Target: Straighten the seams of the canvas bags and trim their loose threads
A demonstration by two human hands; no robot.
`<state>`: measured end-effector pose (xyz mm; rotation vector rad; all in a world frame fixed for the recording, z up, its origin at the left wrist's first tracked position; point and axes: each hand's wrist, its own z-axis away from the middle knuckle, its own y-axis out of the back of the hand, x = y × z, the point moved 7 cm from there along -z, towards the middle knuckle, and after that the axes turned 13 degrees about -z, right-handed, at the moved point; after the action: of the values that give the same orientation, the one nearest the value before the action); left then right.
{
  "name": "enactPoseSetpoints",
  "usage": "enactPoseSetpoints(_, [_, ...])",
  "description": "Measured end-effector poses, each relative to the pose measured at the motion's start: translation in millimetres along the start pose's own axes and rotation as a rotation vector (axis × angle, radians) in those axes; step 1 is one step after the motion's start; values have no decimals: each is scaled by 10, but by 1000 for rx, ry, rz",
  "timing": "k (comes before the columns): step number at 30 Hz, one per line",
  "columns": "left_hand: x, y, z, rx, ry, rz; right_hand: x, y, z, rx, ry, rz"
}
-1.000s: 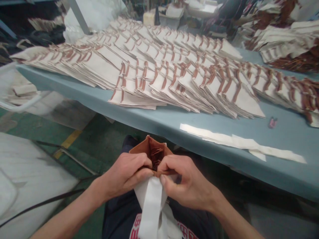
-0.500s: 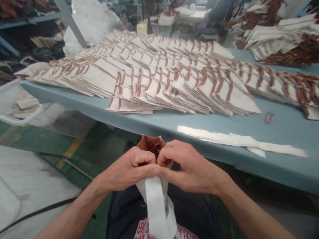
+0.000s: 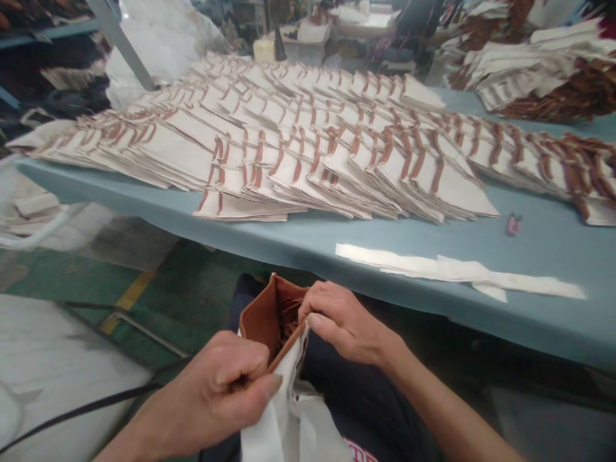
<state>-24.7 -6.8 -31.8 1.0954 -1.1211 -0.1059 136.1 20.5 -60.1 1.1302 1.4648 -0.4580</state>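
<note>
In my lap I hold a cream cloth bag (image 3: pixel 289 423) with a brown lining (image 3: pixel 262 316) showing at its mouth. My left hand (image 3: pixel 226 388) is closed, pinching the near edge of the bag's mouth between thumb and fingers. My right hand (image 3: pixel 337 321) is closed too, gripping the far edge of the same opening. The two hands are apart and the mouth is spread between them. Brown threads show inside the lining.
A blue-grey table (image 3: pixel 553 269) runs across in front of me, covered with overlapping rows of cream bags with brown straps (image 3: pixel 327 160). Cream fabric strips (image 3: pixel 447 269) and a small pink object (image 3: pixel 514 223) lie near its front edge. A white sack (image 3: pixel 58 359) sits on the green floor at left.
My hands were pinched together at the bag's mouth; now the left hand has drawn back toward me, and the mouth is pulled open, showing more brown lining.
</note>
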Motion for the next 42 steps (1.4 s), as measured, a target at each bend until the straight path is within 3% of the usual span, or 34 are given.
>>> enactPoseSetpoints(5, [-63, 149, 119, 183, -81, -174, -23, -22, 88, 36, 27, 33])
enactPoseSetpoints(11, [-176, 524, 45, 412, -189, -484, -626, 226, 6, 76, 79, 62])
enactPoseSetpoints(16, [-47, 583, -245, 284, -261, -376, -1001, 353, -118, 7, -33, 115])
enactPoseSetpoints(20, [231, 542, -420, 218, -326, -151, -1002, 364, -127, 29, -92, 122])
enactPoseSetpoints(23, [313, 473, -509, 160, -322, -69, -918, 339, -78, 32, -132, 107])
enactPoseSetpoints(33, [149, 384, -622, -3, -202, 155, -657, 347, -43, 44, -161, 45])
enactPoseSetpoints(39, [153, 348, -667, -49, -175, 93, -548, 333, -42, 32, -131, 37])
enactPoseSetpoints(42, [148, 321, -685, -14, -127, 5, -549, 314, -35, 50, -106, 54])
